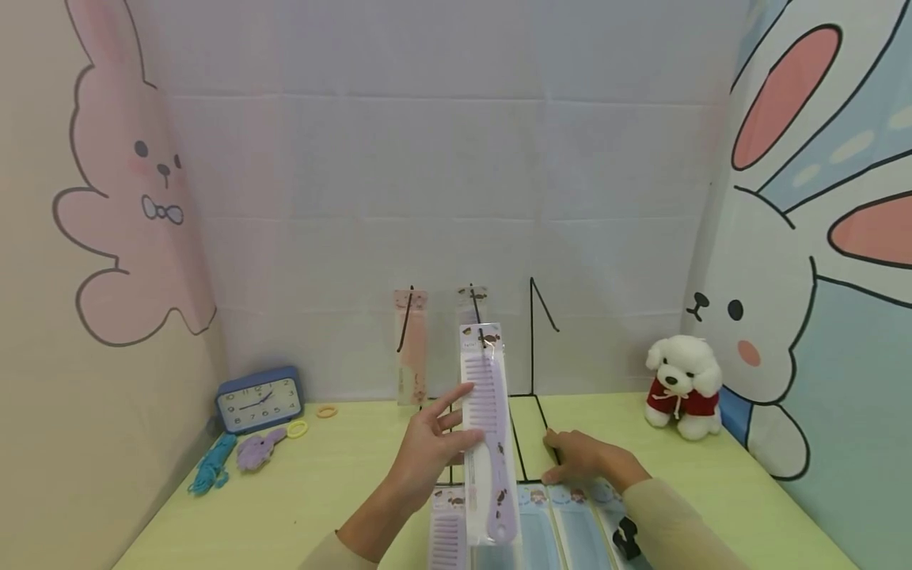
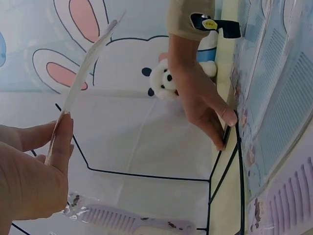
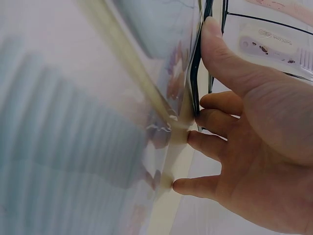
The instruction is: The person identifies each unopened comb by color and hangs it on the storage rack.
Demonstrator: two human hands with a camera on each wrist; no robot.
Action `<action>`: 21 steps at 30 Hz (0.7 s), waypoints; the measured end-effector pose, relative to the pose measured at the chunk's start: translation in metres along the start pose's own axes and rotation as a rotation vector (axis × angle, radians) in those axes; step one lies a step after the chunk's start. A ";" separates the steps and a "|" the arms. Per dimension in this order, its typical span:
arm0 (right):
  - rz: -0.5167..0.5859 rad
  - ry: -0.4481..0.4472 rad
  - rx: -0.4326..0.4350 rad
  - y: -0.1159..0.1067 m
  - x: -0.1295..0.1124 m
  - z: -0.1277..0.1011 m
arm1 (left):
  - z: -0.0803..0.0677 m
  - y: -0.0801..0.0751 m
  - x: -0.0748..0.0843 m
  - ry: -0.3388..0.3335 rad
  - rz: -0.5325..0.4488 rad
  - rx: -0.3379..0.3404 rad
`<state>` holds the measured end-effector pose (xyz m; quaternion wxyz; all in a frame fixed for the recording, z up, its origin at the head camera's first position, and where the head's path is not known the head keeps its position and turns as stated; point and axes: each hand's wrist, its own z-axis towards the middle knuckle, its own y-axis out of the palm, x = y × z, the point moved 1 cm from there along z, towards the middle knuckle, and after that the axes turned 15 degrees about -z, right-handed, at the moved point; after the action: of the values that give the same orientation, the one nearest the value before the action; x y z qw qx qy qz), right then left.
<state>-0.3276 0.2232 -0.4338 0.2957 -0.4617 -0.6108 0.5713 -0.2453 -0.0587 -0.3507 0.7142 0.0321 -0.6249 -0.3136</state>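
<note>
My left hand pinches a packaged lilac comb by its edge, thumb in front and fingers behind. The package stands upright, its top overlapping the tip of the middle hook in the head view. From the left wrist, the package is seen edge-on. My right hand grips the front right of the black wire rack, its thumb on the wire in the right wrist view. A packaged pink comb hangs on the left hook. Another lilac comb hangs behind the held one. The right hook is bare.
Packaged blue combs and a lilac comb lie in front of the rack. At left are a blue clock, a blue cord bundle, a purple item and hair ties. A plush dog sits at right.
</note>
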 end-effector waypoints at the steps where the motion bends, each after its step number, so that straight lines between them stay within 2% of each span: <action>1: -0.004 -0.003 0.001 0.000 0.000 0.000 | 0.003 -0.001 0.000 0.006 0.002 0.003; 9: -0.015 -0.008 0.002 0.000 0.000 0.000 | 0.033 -0.012 -0.006 0.056 0.074 0.049; 15: 0.006 0.004 -0.005 0.000 0.001 0.000 | 0.052 -0.016 -0.005 0.056 0.101 0.078; 21: 0.007 0.003 -0.007 0.002 0.001 0.001 | 0.066 -0.024 -0.003 0.053 0.175 0.113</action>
<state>-0.3290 0.2236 -0.4358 0.2929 -0.4656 -0.6106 0.5696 -0.3154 -0.0533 -0.3498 0.7522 0.0257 -0.6229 -0.2135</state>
